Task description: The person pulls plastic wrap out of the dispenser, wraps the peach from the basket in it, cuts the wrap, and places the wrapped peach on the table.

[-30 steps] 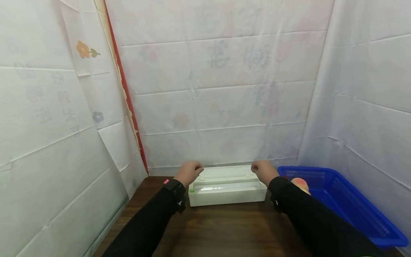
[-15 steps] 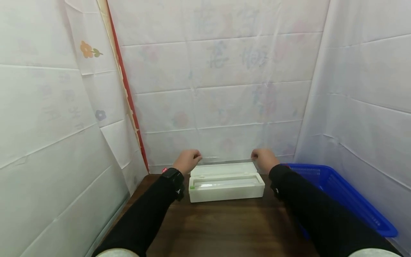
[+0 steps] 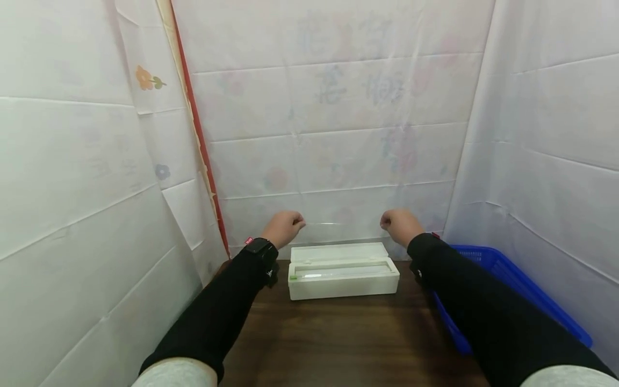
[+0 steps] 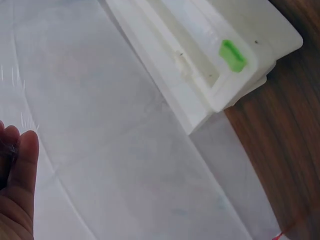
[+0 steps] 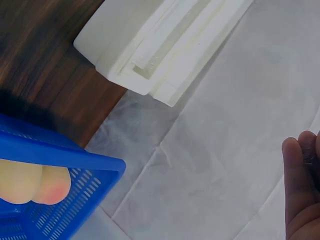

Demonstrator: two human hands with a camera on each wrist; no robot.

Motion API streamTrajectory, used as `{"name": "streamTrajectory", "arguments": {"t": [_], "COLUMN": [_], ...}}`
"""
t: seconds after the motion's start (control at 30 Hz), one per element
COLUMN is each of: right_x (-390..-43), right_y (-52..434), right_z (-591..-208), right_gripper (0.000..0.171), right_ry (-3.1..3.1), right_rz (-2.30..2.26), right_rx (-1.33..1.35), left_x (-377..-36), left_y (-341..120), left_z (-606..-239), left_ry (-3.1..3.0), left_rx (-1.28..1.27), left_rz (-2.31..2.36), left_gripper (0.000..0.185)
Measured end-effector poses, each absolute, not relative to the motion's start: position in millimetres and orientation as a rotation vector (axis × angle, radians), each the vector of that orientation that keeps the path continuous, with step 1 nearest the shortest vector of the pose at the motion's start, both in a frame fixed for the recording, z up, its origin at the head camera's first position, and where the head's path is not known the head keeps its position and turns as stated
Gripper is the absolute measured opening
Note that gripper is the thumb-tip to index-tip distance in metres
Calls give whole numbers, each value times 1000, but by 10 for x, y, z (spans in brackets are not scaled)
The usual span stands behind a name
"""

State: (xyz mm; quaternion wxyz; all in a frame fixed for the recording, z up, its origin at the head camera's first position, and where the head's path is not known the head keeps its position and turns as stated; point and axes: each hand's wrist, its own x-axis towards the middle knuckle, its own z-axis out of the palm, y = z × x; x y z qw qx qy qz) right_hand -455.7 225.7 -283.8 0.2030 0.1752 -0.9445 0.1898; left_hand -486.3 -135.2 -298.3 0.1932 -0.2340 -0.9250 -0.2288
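Note:
A white cling film dispenser [image 3: 343, 287] stands near the back of the table, its lid [image 3: 338, 251] tipped back and a green tab [image 4: 232, 56] at its left end. Above and behind it, my left hand [image 3: 284, 228] and right hand [image 3: 401, 227] pinch the two ends of a clear sheet of cling film [image 3: 324, 223]. The film shows mainly as a thin bright line between the hands. In the left wrist view crumpled film lies in the finger and thumb grip, and fine creases run off from it. The right wrist view shows the right hand's fingertips [image 5: 291, 145] likewise closed on film.
A blue plastic basket [image 3: 522, 290] stands on the right side of the brown wooden table [image 3: 338, 344], partly behind the right sleeve. Inside it lie round peach-like fruits [image 5: 52, 185]. White patterned sheeting [image 3: 338, 134] hangs close behind the dispenser and along both sides.
Both hands have risen from just over the dispenser to well above it, drawing the cling film up and away. The dispenser shows more fully beneath them.

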Motion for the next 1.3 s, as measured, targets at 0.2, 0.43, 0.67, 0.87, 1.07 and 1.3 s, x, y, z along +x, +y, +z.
{"name": "streamTrajectory", "arguments": {"t": [0.2, 0.43, 0.67, 0.87, 1.07, 1.3], "right_x": [-4478, -4350, -4190, -4093, -4116, -4144], "right_y": [2216, 2200, 2202, 2179, 2176, 2198], "right_z": [-2736, -2572, -2402, -2302, -2211, -2063], "right_gripper": [11, 14, 16, 17, 18, 19], "right_ry": [-2618, -2611, -2590, -2561, -2564, -2537], "right_rz": [523, 533, 521, 538, 563, 549], "right_rx": [458, 424, 415, 411, 379, 380], "left_x": [-4766, -4646, -4565, -4483, -4478, -4467], "left_y": [-1360, -1365, -1370, -1367, -1350, -1327], "left_z": [-2846, -2678, -2516, -2377, -2255, -2096], "left_ry": [-2591, -2565, -2524, -2488, -2470, -2453], "left_rx": [-667, -710, -722, -727, -734, -720], "left_rz": [-585, -564, -540, -503, -493, -497], "left_gripper": [22, 24, 21, 21, 20, 19]}}
